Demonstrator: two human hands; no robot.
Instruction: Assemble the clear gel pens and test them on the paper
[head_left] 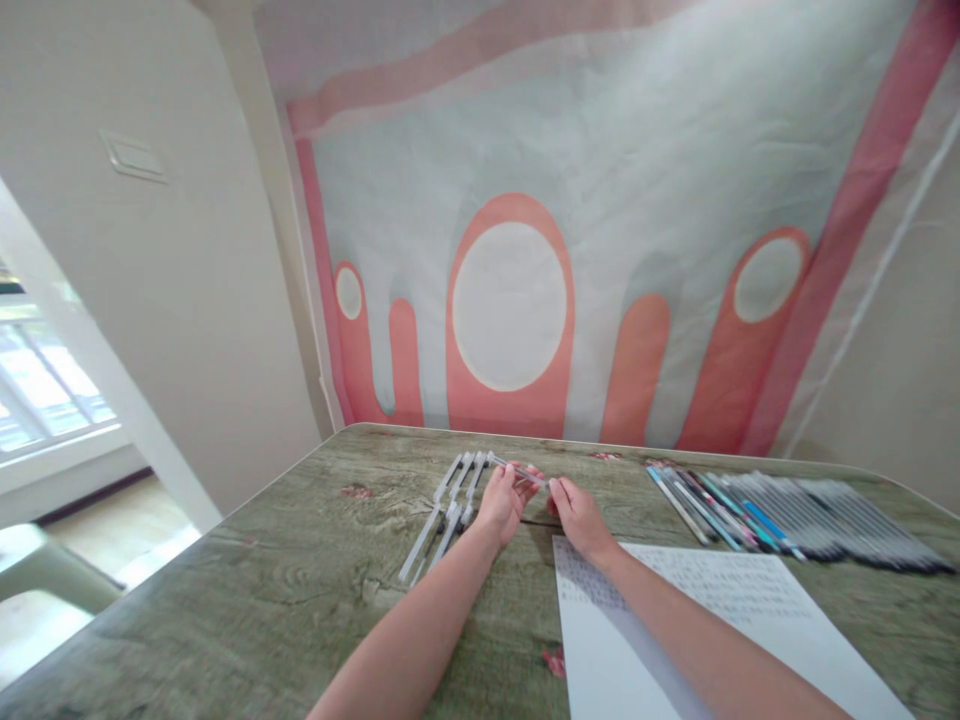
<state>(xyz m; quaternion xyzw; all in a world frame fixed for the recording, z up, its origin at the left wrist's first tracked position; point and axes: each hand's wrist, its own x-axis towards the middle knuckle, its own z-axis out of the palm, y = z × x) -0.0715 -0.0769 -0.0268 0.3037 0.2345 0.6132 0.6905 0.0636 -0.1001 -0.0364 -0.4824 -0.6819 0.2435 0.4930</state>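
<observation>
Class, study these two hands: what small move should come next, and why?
Probably the left hand should hold the slim pen-like piece steady while the right fingertips ease along its end. The left fingers support it, the right ones pinch near that end, and both hands are above the table. Whether its parts are joined is too small to tell.

Pink-and-grey backdrop (615,160) behind table (285,570); left: wall switch (136,158), window (45,385), pale stool (60,572).

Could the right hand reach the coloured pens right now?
Likely yes: bare tabletop separates the right hand from the coloured pens, though its fingers are on a slim clear piece.
</observation>
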